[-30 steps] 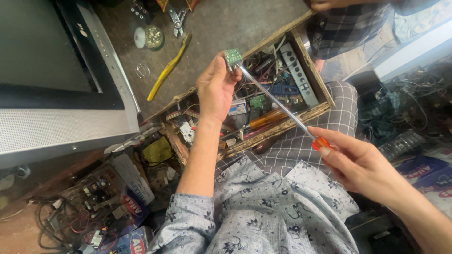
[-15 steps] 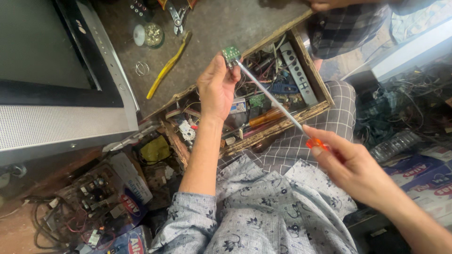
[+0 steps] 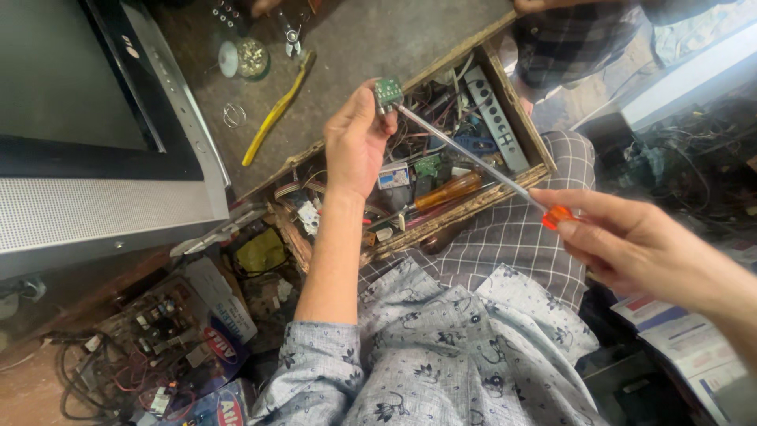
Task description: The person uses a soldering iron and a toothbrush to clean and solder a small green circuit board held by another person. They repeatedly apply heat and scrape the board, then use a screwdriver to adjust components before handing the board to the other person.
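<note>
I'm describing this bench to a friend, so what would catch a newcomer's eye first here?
First, the left hand at centre, pinching a small green circuit board, with a long screwdriver from the right hand touching it. Below them sits a wooden box crammed with parts and wires. A big television fills the left side.

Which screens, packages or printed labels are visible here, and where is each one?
Television screen: upper left, dark and off, black frame, grey speaker grille below.
Printed package: lower left beside a bare circuit board, blue with red and white oval marks.
Printed papers: lower right, under the right hand, white, red, blue.
</note>
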